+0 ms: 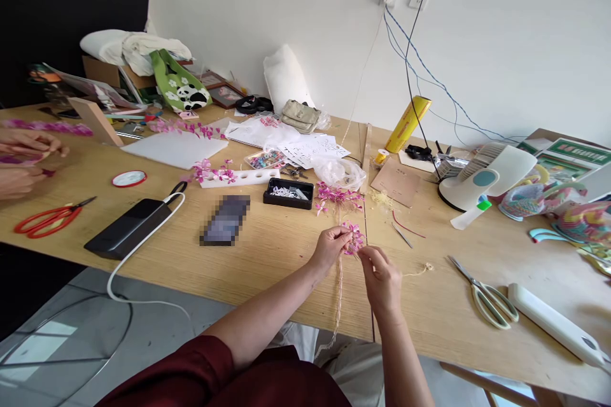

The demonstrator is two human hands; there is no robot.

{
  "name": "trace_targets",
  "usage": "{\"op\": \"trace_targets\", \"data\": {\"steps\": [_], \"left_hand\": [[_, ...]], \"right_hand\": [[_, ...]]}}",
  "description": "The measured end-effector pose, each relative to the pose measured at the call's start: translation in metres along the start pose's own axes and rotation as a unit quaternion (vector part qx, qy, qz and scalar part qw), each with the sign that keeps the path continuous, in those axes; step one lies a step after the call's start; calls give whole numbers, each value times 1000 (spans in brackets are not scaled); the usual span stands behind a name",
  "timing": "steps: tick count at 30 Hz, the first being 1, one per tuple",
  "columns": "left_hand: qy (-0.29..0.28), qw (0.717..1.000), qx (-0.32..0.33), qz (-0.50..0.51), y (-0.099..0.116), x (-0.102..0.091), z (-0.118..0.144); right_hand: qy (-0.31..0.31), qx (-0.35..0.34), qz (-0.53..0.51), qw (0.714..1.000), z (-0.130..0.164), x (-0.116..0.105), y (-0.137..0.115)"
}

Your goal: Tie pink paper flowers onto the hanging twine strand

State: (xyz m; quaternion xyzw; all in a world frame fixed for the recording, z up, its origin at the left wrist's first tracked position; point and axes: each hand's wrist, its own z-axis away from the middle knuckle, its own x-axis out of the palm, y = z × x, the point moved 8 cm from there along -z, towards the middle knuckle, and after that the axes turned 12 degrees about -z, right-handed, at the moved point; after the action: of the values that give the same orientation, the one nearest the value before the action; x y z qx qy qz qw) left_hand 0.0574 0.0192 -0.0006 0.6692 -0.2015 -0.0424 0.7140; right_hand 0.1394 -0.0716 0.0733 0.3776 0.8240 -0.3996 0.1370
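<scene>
My left hand (331, 249) is closed in a pinch on a small cluster of pink flowers (354, 239) above the table's front edge. Close beside it on the right, the fingertips of my right hand (383, 276) are pressed together on a thin thread at the cluster's lower edge; the exact grip is too small to see clearly. A pale thread (416, 273) runs out past my right hand to a curled end. Below the flowers a pale twisted cord (339, 292) hangs over the edge. More pink flowers (340, 196) lie just beyond my hands.
Scissors (487, 296) and a long white device (556, 324) lie right, near a white fan (477, 178). Ahead stands a black tray (288, 201); leftward are a phone (224, 221), a black power bank (128, 229) and red-handled scissors (52, 219). Another person's hands (26, 156) work far left.
</scene>
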Motion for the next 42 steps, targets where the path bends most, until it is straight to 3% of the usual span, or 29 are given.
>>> {"op": "trace_targets", "data": {"steps": [3, 5, 10, 16, 34, 42], "left_hand": [[4, 1000, 21, -18, -1, -3, -2], [-3, 999, 27, -24, -1, -2, -1], [-51, 998, 21, -29, 8, 8, 6], [-56, 998, 10, -22, 16, 3, 5], [-84, 994, -51, 52, 3, 11, 8], [-103, 992, -48, 50, -1, 14, 7]], "right_hand": [[28, 8, -35, 999, -8, -19, -3], [11, 4, -51, 999, -15, -23, -4], [-79, -14, -60, 995, -29, -12, -1], [-124, -53, -39, 990, -37, -5, -3], [-6, -6, -66, 998, -29, -1, 26], [10, 8, -85, 996, -25, 1, 33]]}}
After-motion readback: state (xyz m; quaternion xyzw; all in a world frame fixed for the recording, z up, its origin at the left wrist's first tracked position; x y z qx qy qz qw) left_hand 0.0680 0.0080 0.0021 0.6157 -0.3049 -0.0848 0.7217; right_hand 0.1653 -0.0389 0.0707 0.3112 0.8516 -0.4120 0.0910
